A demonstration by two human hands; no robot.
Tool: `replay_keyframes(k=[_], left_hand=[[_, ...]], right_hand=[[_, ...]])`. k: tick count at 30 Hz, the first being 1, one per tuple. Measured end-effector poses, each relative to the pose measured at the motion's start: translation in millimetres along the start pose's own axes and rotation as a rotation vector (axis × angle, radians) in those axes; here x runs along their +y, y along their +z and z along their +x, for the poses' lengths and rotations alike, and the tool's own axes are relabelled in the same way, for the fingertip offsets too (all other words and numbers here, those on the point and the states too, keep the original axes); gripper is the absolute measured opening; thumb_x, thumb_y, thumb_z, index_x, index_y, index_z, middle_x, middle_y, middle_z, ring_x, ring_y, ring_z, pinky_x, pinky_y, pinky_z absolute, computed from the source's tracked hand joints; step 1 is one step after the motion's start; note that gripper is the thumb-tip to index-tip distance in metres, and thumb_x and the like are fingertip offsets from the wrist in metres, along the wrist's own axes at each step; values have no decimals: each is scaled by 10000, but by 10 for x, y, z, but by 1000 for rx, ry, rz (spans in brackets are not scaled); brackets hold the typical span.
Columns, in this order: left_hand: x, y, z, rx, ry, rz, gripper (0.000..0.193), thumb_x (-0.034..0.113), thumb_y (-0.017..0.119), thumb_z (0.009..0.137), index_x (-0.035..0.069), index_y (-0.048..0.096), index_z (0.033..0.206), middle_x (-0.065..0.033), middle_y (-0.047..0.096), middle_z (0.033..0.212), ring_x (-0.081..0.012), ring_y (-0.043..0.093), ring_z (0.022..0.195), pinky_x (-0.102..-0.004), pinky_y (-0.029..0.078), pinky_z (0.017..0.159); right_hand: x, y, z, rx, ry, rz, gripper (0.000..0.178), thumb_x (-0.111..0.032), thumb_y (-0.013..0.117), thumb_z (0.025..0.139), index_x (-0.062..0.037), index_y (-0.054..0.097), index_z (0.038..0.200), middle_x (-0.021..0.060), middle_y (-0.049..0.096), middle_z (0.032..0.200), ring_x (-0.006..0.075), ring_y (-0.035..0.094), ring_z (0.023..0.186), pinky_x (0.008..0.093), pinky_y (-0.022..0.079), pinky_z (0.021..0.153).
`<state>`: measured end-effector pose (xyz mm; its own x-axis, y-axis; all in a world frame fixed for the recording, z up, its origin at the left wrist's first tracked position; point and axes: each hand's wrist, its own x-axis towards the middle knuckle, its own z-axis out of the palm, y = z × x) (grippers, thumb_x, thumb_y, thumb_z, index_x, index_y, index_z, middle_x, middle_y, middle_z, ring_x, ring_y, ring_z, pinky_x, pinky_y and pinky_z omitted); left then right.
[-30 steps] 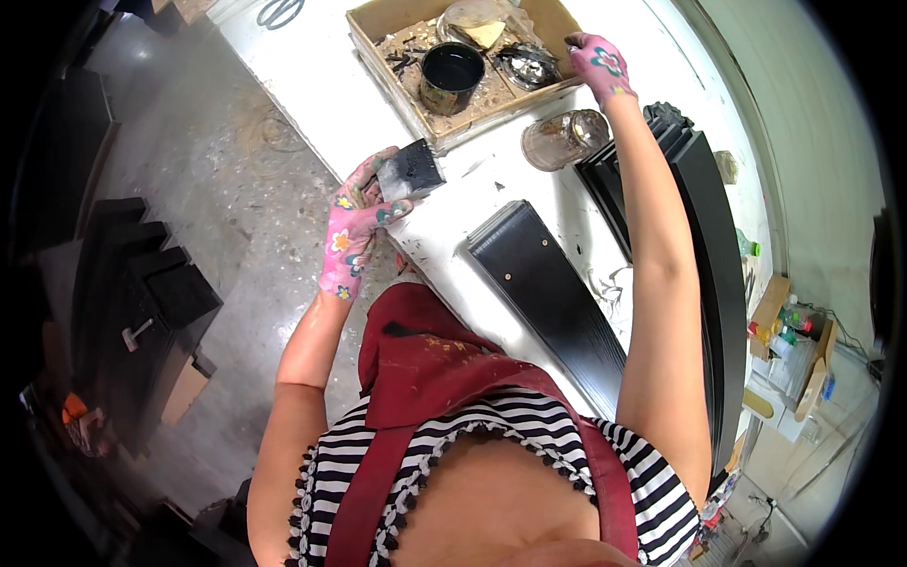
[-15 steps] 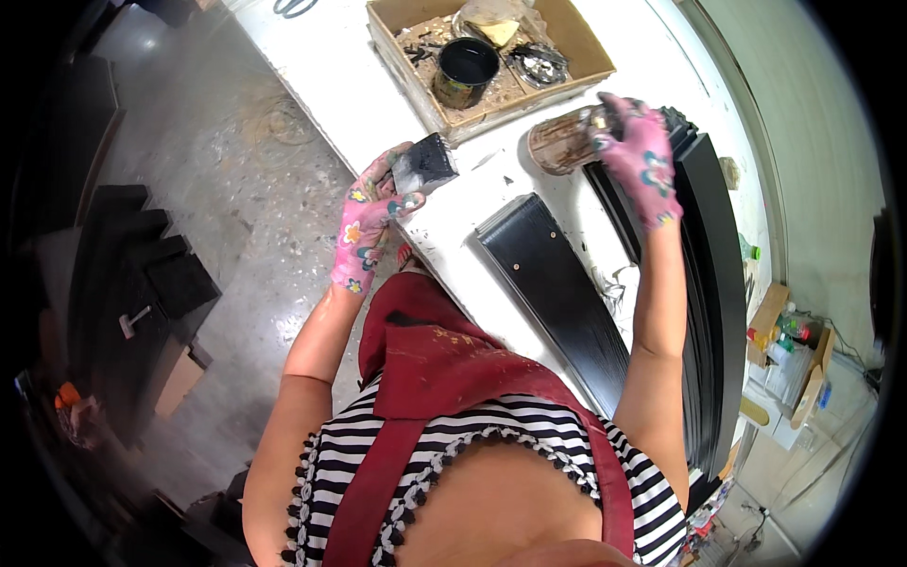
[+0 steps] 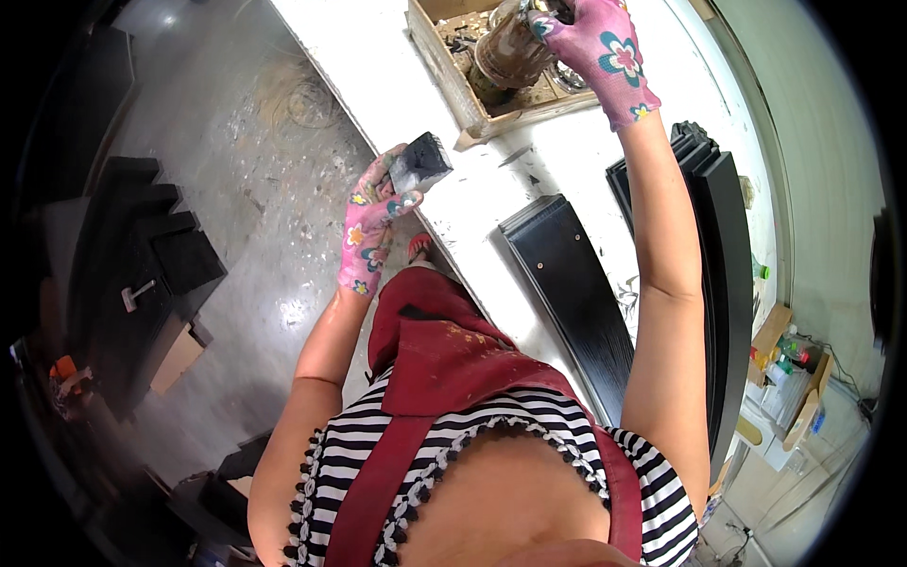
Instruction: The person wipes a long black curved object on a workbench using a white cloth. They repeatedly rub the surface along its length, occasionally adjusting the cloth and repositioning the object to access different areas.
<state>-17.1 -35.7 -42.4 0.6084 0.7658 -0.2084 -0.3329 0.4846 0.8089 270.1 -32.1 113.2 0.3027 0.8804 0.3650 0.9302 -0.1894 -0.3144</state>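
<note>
In my left hand (image 3: 370, 219), gloved in pink flowered fabric, is a small greyish-white block (image 3: 421, 163) with a black-coated face, held beside the table's edge. My right hand (image 3: 609, 59), in a matching glove, grips a brown-stained see-through jar (image 3: 511, 47) near one end. The jar is tilted above a cardboard box (image 3: 441, 80); it mostly covers a dark tin standing in there. Below the box, a long black board (image 3: 570, 283) with two small metal dots lies on the white table (image 3: 472, 180).
A stack of long black boards (image 3: 723, 274) lies at the table's right side, under and beside my right forearm. On the floor at left stand black stepped pieces (image 3: 165, 236) with a small hammer-like tool (image 3: 138, 295). An open box with bottles (image 3: 794, 378) is at the far right.
My right hand has carried the jar from the tabletop up and left to above the cardboard box, tilting it. My left hand still holds the block in nearly the same place.
</note>
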Motion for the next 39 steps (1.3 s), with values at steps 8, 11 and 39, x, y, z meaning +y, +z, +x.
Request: replay_keyframes(k=[8, 11, 39], left_hand=[[29, -7, 75, 38, -26, 8, 739, -29, 748, 703, -76, 436, 1372, -156, 567, 1284, -216, 556, 1180, -293, 430, 1014], [28, 5, 99, 4, 14, 30, 732, 22, 744, 725, -56, 432, 1383, -130, 580, 1264, -210, 582, 1145, -308, 490, 951], [-707, 2283, -484, -1347, 27, 1009, 463, 282, 653, 911, 141, 548, 1339, -90, 520, 1353, -232, 534, 1204, -332, 451, 1027]], right_hand=[[103, 100, 125, -77, 20, -40, 482, -261, 655, 762, -60, 648, 1200, 236, 623, 986, 380, 574, 1002, 455, 448, 909], [62, 20, -31, 3, 4, -31, 520, -307, 676, 773, -62, 629, 1229, 237, 620, 1053, 389, 559, 1060, 458, 441, 937], [-428, -664, -5225, 1083, 654, 1164, 614, -369, 587, 938, -4, 419, 1402, 186, 527, 1333, 324, 548, 1207, 454, 434, 1047]])
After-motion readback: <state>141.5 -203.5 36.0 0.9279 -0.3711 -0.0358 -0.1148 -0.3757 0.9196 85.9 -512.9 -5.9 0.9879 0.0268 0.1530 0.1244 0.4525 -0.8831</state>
